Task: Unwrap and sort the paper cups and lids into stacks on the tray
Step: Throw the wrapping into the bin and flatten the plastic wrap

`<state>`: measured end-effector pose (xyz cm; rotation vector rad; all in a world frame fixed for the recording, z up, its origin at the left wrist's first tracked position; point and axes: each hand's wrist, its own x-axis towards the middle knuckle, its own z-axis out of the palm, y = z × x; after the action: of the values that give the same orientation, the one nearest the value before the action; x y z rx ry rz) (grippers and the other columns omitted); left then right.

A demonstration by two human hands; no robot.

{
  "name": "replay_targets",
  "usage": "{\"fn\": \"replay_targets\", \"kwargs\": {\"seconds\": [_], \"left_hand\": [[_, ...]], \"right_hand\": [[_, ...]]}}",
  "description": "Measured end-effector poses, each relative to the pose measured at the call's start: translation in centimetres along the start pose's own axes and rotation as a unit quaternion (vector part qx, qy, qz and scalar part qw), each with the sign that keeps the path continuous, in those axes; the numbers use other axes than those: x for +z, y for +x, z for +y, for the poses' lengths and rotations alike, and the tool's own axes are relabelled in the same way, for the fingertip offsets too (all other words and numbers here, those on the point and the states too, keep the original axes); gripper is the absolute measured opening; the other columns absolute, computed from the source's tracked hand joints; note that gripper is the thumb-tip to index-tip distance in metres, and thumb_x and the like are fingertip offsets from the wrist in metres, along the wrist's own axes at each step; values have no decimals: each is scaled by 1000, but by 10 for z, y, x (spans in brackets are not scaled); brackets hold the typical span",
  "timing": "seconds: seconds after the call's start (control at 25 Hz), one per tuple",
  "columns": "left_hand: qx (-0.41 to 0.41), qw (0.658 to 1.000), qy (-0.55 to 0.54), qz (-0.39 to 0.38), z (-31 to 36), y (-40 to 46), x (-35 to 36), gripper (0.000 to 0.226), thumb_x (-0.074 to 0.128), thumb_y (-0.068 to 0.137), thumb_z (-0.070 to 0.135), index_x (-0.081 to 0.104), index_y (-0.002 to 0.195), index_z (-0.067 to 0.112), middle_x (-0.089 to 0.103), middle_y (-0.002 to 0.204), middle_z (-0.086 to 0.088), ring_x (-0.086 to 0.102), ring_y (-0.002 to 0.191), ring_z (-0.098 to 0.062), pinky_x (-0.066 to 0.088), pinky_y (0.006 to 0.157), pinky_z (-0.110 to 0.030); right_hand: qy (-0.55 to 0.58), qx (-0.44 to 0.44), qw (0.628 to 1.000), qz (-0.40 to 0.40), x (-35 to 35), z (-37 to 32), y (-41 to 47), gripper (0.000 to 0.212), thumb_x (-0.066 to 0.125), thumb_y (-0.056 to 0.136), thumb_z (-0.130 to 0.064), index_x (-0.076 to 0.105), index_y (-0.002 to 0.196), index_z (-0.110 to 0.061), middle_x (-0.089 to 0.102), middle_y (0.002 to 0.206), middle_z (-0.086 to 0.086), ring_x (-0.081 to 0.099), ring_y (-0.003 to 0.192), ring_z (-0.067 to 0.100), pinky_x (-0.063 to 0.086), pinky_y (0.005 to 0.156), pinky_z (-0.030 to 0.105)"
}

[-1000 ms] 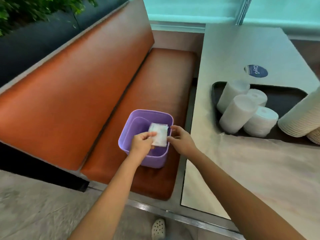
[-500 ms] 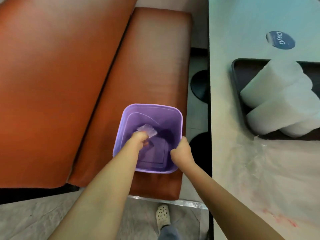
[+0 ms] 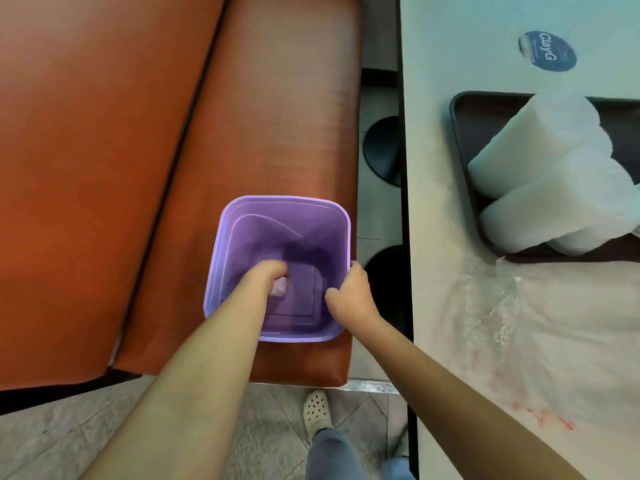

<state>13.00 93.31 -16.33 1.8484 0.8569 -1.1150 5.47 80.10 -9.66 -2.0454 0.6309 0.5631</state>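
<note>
Head view: my left hand [image 3: 268,277] deep in the purple bin [image 3: 228,237], clutching crumpled wrapper [image 3: 280,288]; my right hand [image 3: 349,294] gripping the bin's rim.

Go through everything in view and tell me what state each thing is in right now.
purple bin: upright on the bench seat, open top.
left hand: inside the bin, gripping crumpled wrap.
right hand: gripping the bin's rim.
white stacks: lying on the dark tray.
clear plastic wrapper: loose on the table.

A round blue sticker [image 3: 547,51] on the table [image 3: 450,46] reads "ClayG".
</note>
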Motion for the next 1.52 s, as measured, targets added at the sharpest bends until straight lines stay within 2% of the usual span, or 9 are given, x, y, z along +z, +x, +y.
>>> {"fn": "replay_targets", "kwargs": {"seconds": [0.12, 0.24, 0.36, 0.48, 0.8, 1.0, 1.16, 1.36, 1.52], "left_hand": [[87, 993, 2, 85, 27, -70, -9, 20, 51, 94, 18, 58, 107, 5, 56, 99, -14, 54, 98, -29, 47, 91, -37], [257, 956, -22, 139, 47, -125, -2, 31, 56, 89, 16, 59, 121, 18, 63, 117, -6, 59, 107, -26, 49, 90, -36], [383, 911, -86, 124, 66, -186, 29, 27, 58, 89, 15, 61, 116, 16, 64, 106, -2, 59, 88, -16, 49, 71, -27], [456, 885, -39, 83, 82, -240, 79, 26, 59, 89, 16, 61, 115, 18, 62, 98, 4, 56, 85, -10, 47, 72, -24], [534, 838, 76, 82, 68, -308, 235, 22, 58, 88, 11, 65, 105, 21, 61, 97, 6, 56, 86, -11, 44, 79, -21], [549, 766, 311, 122, 44, -296, 330, 31, 59, 89, 25, 61, 120, 26, 50, 132, 2, 53, 114, -17, 42, 97, -29], [510, 730, 423, 167, 33, -281, 374, 51, 51, 93, 37, 38, 141, 29, 27, 152, -1, 31, 137, -20, 26, 109, -36], [475, 718, 477, 176, 26, -282, 399, 84, 49, 83, 66, 8, 150, 35, 4, 159, 6, 1, 146, -20, 2, 113, -56], [461, 721, 483, 186, 32, -282, 405, 58, 42, 96, 48, 24, 148, 31, 18, 157, 4, 16, 144, -18, 6, 112, -59]], "right_hand": [[-16, -72, 997, 15, -19, -17, -21, 71, 58, 88, -8, 19, 148, -13, 27, 148, 7, 41, 130, 26, 41, 100, 27], [1, -182, 981, 61, -57, -34, -39, 56, 56, 88, -7, 37, 140, -10, 43, 136, 6, 47, 122, 20, 33, 90, 15], [37, -219, 967, 128, -111, -33, -52, 47, 58, 88, -8, 46, 133, -11, 55, 123, 5, 52, 102, 15, 39, 86, 19], [60, -211, 963, 159, -162, -10, -64, 42, 57, 88, -10, 48, 130, -12, 57, 115, 4, 51, 95, 14, 39, 82, 22], [-32, -273, 925, 261, -295, 118, -83, 33, 58, 83, -5, 61, 116, -6, 56, 121, 12, 53, 110, 25, 37, 86, 21], [-269, -54, 936, 221, -352, 211, -82, 52, 51, 92, -29, 36, 142, -21, 28, 150, 10, 28, 135, 33, 28, 107, 47], [-265, -53, 943, 196, -374, 247, -80, 46, 46, 94, -24, 37, 140, -22, 44, 138, 8, 39, 126, 32, 33, 100, 43], [-147, -120, 964, 184, -384, 247, -88, 14, 47, 93, -22, 61, 94, -19, 65, 100, 2, 57, 97, 25, 40, 90, 37], [-25, -183, 967, 177, -391, 239, -84, 9, 53, 89, -19, 61, 86, -20, 64, 93, 0, 59, 95, 23, 48, 90, 42]]}}
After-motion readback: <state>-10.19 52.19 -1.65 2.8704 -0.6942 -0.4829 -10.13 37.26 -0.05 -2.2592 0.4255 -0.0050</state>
